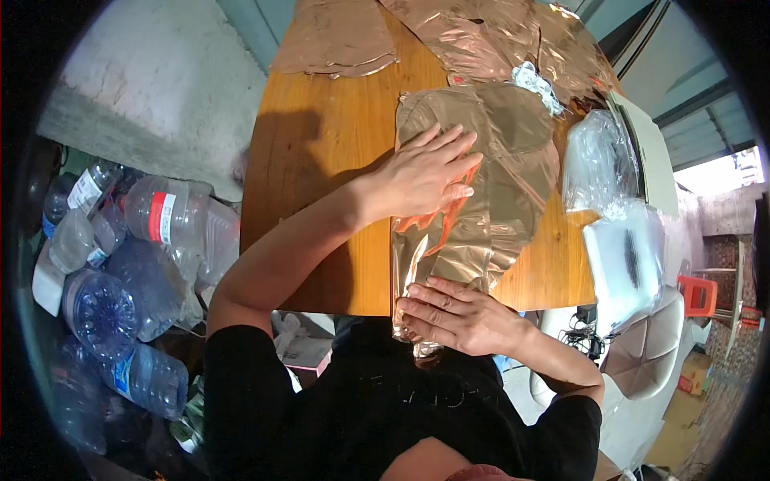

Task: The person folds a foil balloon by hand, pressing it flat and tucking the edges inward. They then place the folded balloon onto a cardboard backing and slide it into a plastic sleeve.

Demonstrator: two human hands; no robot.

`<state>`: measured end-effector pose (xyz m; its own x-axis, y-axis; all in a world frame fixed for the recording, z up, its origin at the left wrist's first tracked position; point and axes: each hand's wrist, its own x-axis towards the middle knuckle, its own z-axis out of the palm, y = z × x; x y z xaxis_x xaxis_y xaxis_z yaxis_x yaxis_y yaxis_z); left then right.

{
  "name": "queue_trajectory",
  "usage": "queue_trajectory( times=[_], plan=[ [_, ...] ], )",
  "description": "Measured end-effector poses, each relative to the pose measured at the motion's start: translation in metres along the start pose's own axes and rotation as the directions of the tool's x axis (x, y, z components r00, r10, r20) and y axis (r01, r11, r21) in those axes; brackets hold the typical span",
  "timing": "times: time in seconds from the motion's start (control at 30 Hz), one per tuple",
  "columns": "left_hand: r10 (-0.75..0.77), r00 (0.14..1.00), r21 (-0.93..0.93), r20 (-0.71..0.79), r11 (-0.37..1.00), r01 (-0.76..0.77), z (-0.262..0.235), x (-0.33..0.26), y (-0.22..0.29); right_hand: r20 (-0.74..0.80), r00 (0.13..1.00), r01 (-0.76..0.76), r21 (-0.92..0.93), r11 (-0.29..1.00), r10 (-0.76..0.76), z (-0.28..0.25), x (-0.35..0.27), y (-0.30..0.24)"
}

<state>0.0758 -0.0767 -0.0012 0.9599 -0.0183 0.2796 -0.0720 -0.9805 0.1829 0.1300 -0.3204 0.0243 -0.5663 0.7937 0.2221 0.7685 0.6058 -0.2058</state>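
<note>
A flat, shiny rose-gold foil balloon (513, 180) lies on the wooden table in front of me, its lower end hanging over the near edge. My left hand (433, 172) rests flat on its left part, fingers stretched out and somewhat apart. Orange reflections of that hand show on the foil. At the near edge my right hand (453, 317) lies across the narrow folded lower end, fingers stretched out and pointing left. Whether its fingertips pinch the foil is hard to see.
More flat rose-gold foil pieces (337, 36) cover the table's far side. A bundle of white string (537, 86) lies beyond the balloon. Clear plastic bags (601, 164) sit at the right edge. Large empty plastic bottles (100, 313) are heaped at left. A padded white chair (646, 345) stands at right.
</note>
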Motion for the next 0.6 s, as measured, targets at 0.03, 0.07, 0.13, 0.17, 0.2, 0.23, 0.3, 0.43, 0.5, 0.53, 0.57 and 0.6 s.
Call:
queue_trajectory(
  times=[0.03,0.07,0.13,0.17,0.2,0.23,0.3,0.43,0.5,0.53,0.57,0.6],
  plan=[
    [0.001,1.0,0.013,-0.011,1.0,-0.001,0.001,0.001,0.0,-0.001,1.0,-0.003,0.001,1.0,0.003,0.0,0.0,0.0],
    [0.002,1.0,0.012,-0.009,1.0,-0.002,0.003,0.002,0.001,0.0,1.0,-0.003,0.001,1.0,0.003,0.0,0.0,-0.001],
    [0.025,0.998,0.005,-0.066,1.0,-0.025,0.006,0.002,0.002,-0.002,1.0,-0.004,0.005,1.0,0.004,0.001,0.0,-0.001],
    [0.024,0.998,0.003,-0.061,1.0,-0.024,0.007,0.002,0.001,-0.01,1.0,0.0,0.01,1.0,0.0,0.002,0.0,-0.001],
    [0.018,0.997,0.003,-0.069,1.0,-0.018,0.008,0.001,0.001,-0.019,1.0,0.004,0.019,1.0,-0.004,0.002,0.001,-0.003],
    [0.012,0.997,0.003,-0.076,1.0,-0.011,0.009,-0.001,0.001,-0.021,1.0,0.004,0.029,1.0,-0.004,-0.001,0.002,-0.003],
    [0.009,0.998,0.013,-0.068,1.0,-0.008,0.009,0.002,0.0,-0.012,0.999,0.037,0.124,0.992,-0.036,-0.009,0.002,-0.003],
    [0.013,0.998,0.034,-0.057,0.999,-0.011,0.007,0.002,0.0,-0.187,0.982,0.099,0.352,0.931,-0.034,-0.01,-0.001,0.003],
    [0.013,0.998,0.043,-0.06,0.999,-0.011,0.008,0.001,-0.001,-0.155,0.987,-0.017,0.225,0.974,0.053,-0.017,0.009,0.013],
    [0.02,0.997,0.057,-0.077,0.998,-0.015,0.009,0.002,-0.001,-0.117,0.988,-0.078,0.196,0.977,0.102,-0.016,0.016,0.021],
    [0.02,0.997,0.054,-0.071,0.998,-0.016,0.01,0.002,0.0,-0.081,0.985,-0.137,0.165,0.977,0.152,-0.014,0.023,0.026],
    [0.021,0.997,0.053,-0.076,0.998,-0.017,0.01,0.002,-0.001,0.012,0.981,-0.191,0.134,0.972,0.192,-0.013,0.028,0.029]
  ],
)
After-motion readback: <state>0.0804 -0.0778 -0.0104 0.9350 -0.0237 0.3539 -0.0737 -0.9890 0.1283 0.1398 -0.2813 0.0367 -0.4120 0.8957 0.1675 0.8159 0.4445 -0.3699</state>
